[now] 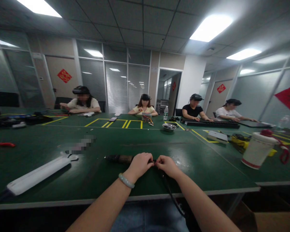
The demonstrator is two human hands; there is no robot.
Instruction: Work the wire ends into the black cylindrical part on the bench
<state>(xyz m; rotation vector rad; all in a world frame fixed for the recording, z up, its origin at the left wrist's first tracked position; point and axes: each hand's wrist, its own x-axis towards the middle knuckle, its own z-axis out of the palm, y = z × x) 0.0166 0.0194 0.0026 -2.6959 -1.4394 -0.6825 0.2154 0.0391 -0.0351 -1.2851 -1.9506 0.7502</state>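
Black and brown, a cylindrical tool (119, 159) is laid on the green tabletop (91, 180), partly hidden by the left hand (140, 164). A small dark part (154, 162) is pinched by its closed fingertips and by the curled right hand (168, 166); beneath, a black cable (168, 187) is draped over the edge.

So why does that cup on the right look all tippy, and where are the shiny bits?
In the head view, the cup leans near the edge, probably from lens stretching; in the head view, ceiling lights glare white, and the green table shines beside the right hand; same view, the white bar casts a dark shadow.
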